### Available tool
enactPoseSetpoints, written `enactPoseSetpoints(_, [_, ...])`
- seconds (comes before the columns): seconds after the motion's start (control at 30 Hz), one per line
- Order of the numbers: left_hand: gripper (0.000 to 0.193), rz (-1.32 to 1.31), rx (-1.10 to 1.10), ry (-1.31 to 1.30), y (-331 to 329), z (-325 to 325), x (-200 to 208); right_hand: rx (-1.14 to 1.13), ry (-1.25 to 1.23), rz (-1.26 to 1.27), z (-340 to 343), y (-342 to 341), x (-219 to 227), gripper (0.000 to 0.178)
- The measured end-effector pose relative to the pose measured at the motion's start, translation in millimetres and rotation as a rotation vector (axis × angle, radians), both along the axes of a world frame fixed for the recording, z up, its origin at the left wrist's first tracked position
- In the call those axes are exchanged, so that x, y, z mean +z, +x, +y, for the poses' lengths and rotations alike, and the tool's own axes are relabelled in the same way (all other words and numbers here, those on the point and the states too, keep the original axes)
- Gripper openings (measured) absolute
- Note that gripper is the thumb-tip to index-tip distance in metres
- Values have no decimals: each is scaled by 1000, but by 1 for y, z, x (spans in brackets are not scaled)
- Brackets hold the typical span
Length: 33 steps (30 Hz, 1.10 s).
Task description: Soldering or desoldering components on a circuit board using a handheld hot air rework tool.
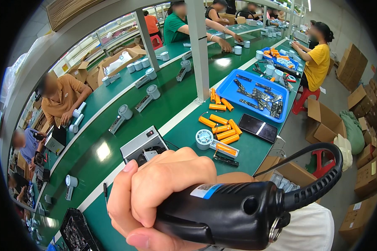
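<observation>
My right hand (176,169) is wrapped round a black corded electric screwdriver (234,211), close to the camera. Its thick cable leaves the rear end and loops up at the right. At the hand's left edge, a finger with an upturned tip and a thumb below seem to include part of my left hand (118,196); most of it is hidden. The screwdriver's tip is out of sight behind the fingers. Just beyond lie a light grey round-headed housing (204,139) with an orange battery in its open handle, and a narrow black circuit board (226,161).
Orange batteries (225,134), a black phone (257,128) and a blue tray (226,90) of circuit boards cover the bench beyond. A grey switch box (144,142) stands left of them. Housings line the green belt (100,146). A metal post (200,54) rises centrally. Co-workers sit around.
</observation>
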<state>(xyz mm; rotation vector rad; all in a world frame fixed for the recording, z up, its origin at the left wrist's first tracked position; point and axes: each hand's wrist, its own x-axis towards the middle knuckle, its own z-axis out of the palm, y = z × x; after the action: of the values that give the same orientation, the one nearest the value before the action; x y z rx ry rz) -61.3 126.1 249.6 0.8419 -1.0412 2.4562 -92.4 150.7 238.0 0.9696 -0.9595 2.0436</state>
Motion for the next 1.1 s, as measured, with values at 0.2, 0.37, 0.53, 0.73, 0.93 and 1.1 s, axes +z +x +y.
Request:
enactPoseSetpoints(0.2, [31, -21, -17, -55, 1, -8, -1, 3, 5, 20, -1, 0, 0, 26])
enactPoseSetpoints(0.37, [31, -53, 88, -258, 2, -23, -10, -8, 8, 32, 2, 0, -2, 26])
enactPoseSetpoints(0.53, [34, 139, 55, 49, -6, 0, -10, -4, 11, 47, 0, 0, -1, 27])
enactPoseSetpoints(0.73, [29, -70, 775, -400, -13, -13, -26, -11, 15, 63, 0, 2, 0, 27])
enactPoseSetpoints(0.93, [26, 2, 824, -532, -11, -15, -20, -11, 19, 79, -2, 4, 1, 28])
enactPoseSetpoints(1.1, [36, 168, 1108, -973, -16, -28, -19, -15, 21, 89, -2, 3, 1, 28])
